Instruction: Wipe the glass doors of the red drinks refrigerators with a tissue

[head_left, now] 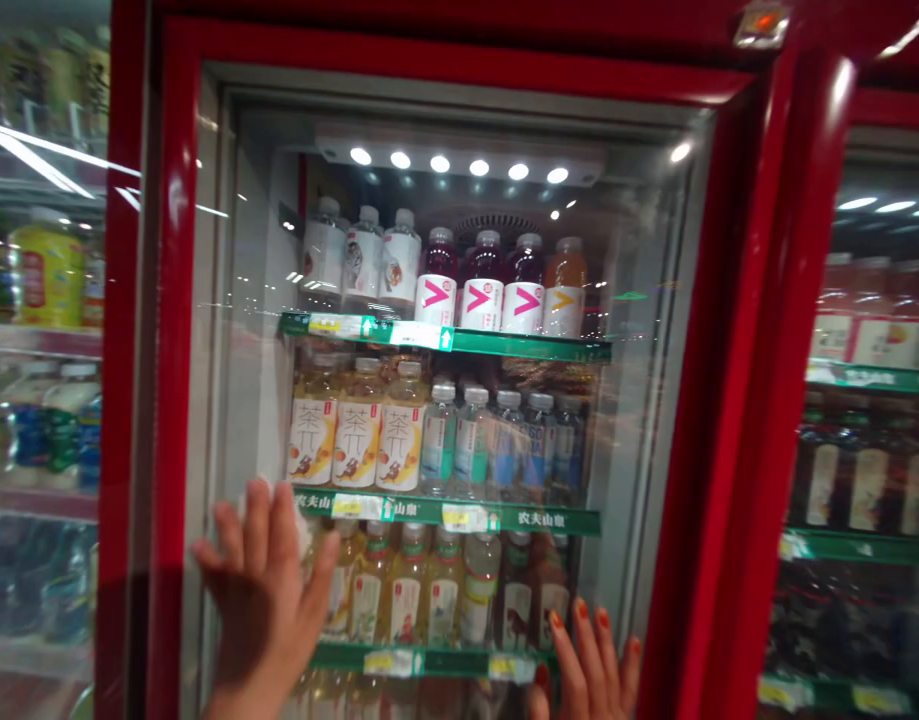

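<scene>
At the glass door [238,300] of a drinks fridge, our fingers [258,525] are spread and released, grasping nothing. Our left hand [260,610] and right hand [588,675] lie open and seem pressed flat on the glass, low down, so the palms bear on the door rather than hold anything. Around them runs the red frame [175,300]. Behind the glass, bottles [314,440] stand in rows with labels facing out to be read, above price tags [465,517] on green shelves [549,518].
</scene>
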Tool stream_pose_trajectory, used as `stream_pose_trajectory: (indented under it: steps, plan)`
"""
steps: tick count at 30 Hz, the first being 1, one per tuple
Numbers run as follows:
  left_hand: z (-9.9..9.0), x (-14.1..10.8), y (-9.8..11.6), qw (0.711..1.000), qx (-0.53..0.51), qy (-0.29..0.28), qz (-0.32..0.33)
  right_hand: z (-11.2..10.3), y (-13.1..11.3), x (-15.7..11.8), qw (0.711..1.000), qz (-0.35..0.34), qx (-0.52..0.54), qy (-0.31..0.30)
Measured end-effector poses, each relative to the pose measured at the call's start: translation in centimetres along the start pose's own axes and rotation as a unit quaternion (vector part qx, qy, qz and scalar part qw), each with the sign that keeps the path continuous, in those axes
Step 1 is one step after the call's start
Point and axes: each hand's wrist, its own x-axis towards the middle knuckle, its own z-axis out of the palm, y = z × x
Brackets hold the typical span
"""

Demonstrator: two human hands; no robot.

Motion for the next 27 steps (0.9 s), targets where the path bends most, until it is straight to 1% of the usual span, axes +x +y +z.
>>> stream_pose_trajectory:
  steps: [1,2,3,4,5,6,7,8,9,10,11,12,13,14,15,16,17,18,19,20,21,22,23,24,25,26,27]
  plan:
    - [0.1,1.9,0.0,0.999,-0.011,0.01,-0.031,0.0,-0.2,0.0,1.0,-0.004,-0.002,-0.009]
    - [0.2,3.4,0.8,0.999,-0.024,0.007,-0.034,-0.1,-0.3,0.0,1.0,-0.009,-0.004,-0.014]
    - [0.2,4.2,2.1,0.999,-0.035,-0.001,-0.014,-0.1,-0.4,0.0,1.0,-0.013,-0.004,-0.016]
    - [0.2,4.2,3.6,0.999,-0.04,-0.015,0.029,-0.1,-0.5,0.0,1.0,-0.014,0.0,-0.017]
    - [0.1,3.4,5.0,0.995,-0.042,-0.029,0.09,-0.1,-0.5,-0.1,1.0,-0.01,0.005,-0.015]
    - [0.1,2.0,6.0,0.986,-0.04,-0.037,0.158,-0.2,-0.5,0.0,1.0,0.002,0.012,-0.013]
    - [0.0,0.3,6.3,0.974,-0.034,-0.04,0.222,-0.4,-0.4,0.1,1.0,0.017,0.017,-0.01]
    - [0.0,-1.2,5.9,0.963,-0.026,-0.042,0.264,-0.7,-0.1,0.4,0.999,0.032,0.022,-0.008]
    - [-0.1,-2.2,4.8,0.96,-0.017,-0.043,0.275,-1.0,0.2,0.9,0.999,0.04,0.025,-0.01]
    - [-0.2,-2.4,3.2,0.967,-0.009,-0.038,0.252,-1.4,0.5,1.7,0.999,0.035,0.029,-0.015]
    - [-0.3,-1.7,1.5,0.979,-0.003,-0.032,0.203,-1.9,0.9,2.7,0.999,0.02,0.033,-0.025]
    - [-0.4,-0.2,0.0,0.991,0.001,-0.021,0.134,-2.3,1.2,4.0,0.999,0.001,0.037,-0.037]
    - [-0.5,2.0,-1.0,0.998,-0.005,-0.001,0.068,-2.6,1.4,5.6,0.998,-0.015,0.04,-0.049]
    - [-0.6,4.4,-1.3,1.0,-0.011,0.005,0.024,-2.8,1.4,7.3,0.997,-0.022,0.042,-0.057]
    - [-0.6,6.5,-0.7,1.0,-0.02,0.013,0.001,-2.9,1.3,9.0,0.997,-0.019,0.043,-0.059]
    - [-0.5,8.0,0.6,1.0,-0.026,-0.002,0.005,-2.9,1.1,10.6,0.997,-0.008,0.043,-0.057]
    - [-0.4,8.6,2.3,0.999,-0.029,-0.012,0.037,-2.7,0.7,12.1,0.998,0.006,0.042,-0.052]
    - [-0.2,8.1,4.1,0.995,-0.033,-0.027,0.086,-2.5,0.3,13.2,0.998,0.017,0.04,-0.047]
    - [-0.1,6.7,5.8,0.987,-0.037,-0.045,0.147,-2.3,-0.1,14.0,0.998,0.025,0.037,-0.043]
    - [0.0,4.7,6.9,0.975,-0.043,-0.059,0.21,-2.1,-0.4,14.5,0.998,0.032,0.032,-0.041]
    - [-0.1,2.4,7.3,0.961,-0.05,-0.074,0.261,-2.0,-0.7,14.7,0.998,0.036,0.028,-0.042]
    - [-0.4,0.3,7.0,0.952,-0.056,-0.084,0.288,-1.9,-0.9,14.6,0.998,0.037,0.025,-0.043]
    - [-0.8,-1.2,6.1,0.951,-0.056,-0.09,0.289,-1.9,-1.0,14.4,0.998,0.038,0.023,-0.044]
    - [-1.3,-1.8,4.7,0.959,-0.051,-0.094,0.264,-1.9,-1.0,14.1,0.998,0.039,0.022,-0.046]
    - [-1.6,-1.4,3.3,0.972,-0.043,-0.093,0.213,-1.9,-1.0,13.8,0.998,0.039,0.02,-0.048]
    - [-1.8,0.0,2.1,0.983,-0.031,-0.095,0.153,-2.0,-0.9,13.6,0.998,0.04,0.019,-0.05]
    - [-1.8,2.0,1.5,0.991,-0.029,-0.093,0.089,-2.0,-0.9,13.3,0.998,0.041,0.019,-0.051]
